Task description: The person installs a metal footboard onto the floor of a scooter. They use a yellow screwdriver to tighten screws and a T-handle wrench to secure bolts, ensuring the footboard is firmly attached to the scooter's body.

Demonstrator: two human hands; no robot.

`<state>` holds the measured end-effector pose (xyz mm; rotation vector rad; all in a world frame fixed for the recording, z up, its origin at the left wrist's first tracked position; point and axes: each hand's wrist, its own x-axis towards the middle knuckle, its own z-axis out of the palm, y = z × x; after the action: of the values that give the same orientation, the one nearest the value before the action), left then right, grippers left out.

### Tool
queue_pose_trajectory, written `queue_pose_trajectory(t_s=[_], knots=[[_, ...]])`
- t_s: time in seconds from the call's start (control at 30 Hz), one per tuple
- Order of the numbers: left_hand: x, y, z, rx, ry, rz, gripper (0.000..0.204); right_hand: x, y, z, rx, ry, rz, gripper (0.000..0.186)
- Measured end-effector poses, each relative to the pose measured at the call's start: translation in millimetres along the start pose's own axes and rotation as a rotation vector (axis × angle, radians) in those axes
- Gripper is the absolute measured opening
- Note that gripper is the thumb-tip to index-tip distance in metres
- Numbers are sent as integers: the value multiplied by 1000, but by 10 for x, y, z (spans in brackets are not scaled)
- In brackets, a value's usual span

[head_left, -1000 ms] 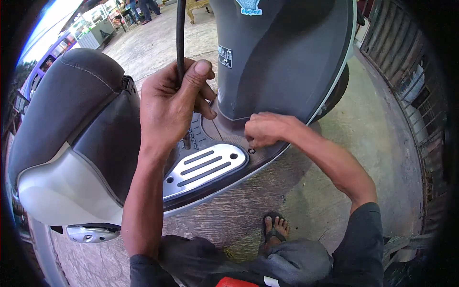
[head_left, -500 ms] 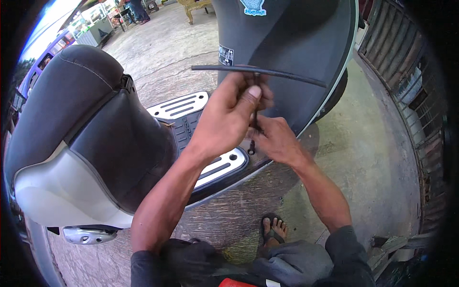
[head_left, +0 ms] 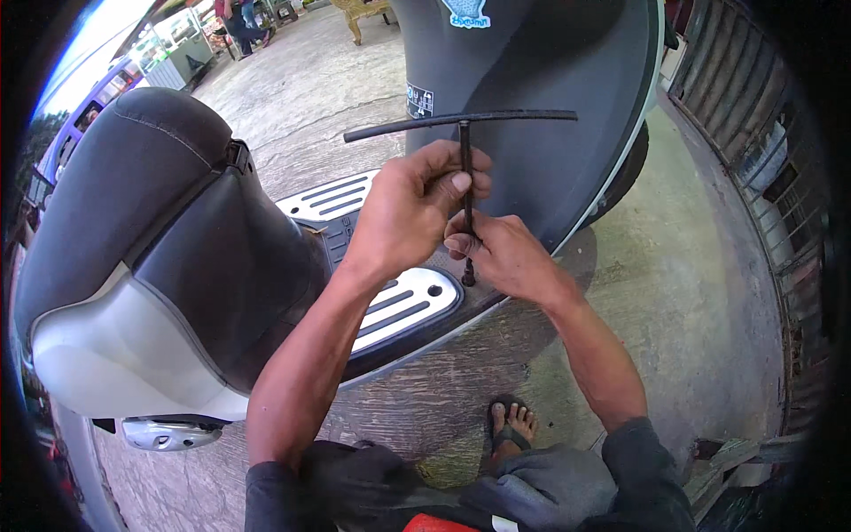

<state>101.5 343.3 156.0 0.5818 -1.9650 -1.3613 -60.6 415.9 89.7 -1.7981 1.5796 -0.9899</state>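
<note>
A black T-handle wrench stands nearly upright above the scooter's footboard. Its long crossbar spans left to right at the top. The thumb and fingers of my left hand pinch the shaft a little below the crossbar. Lower on the same shaft, my right hand is closed around it with thumb and fingers. The wrench's lower end shows below my right hand, by the right edge of the footboard; whether it sits on a bolt I cannot tell.
The scooter's dark seat rises on the left above a pale body panel. Its grey front shield stands ahead, with silver footboard plates between. A corrugated metal wall runs along the right. My sandaled foot is below.
The crossbar has swung round, its right end now higher and its left end lower, and the shaft has moved slightly left. Both hands stay on the wrench.
</note>
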Motion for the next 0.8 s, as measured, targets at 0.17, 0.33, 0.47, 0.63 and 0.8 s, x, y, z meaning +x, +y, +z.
queue_pose_trajectory(t_s=[0.17, 0.33, 0.47, 0.63, 0.8], knots=[[6, 44, 28, 132, 98, -138, 33, -14, 42, -4, -2, -9, 12, 30], [2, -114, 100, 192, 145, 139, 28, -36, 36, -33, 14, -19, 23, 37], [13, -118, 6, 63, -193, 16, 28, -60, 150, -48, -45, -70, 16, 42], [-23, -65, -41, 234, -151, -18, 24, -52, -32, -79, -146, -115, 57, 41], [-23, 93, 27, 369, -73, -26, 40, -72, 103, -1, -129, -14, -19, 36]])
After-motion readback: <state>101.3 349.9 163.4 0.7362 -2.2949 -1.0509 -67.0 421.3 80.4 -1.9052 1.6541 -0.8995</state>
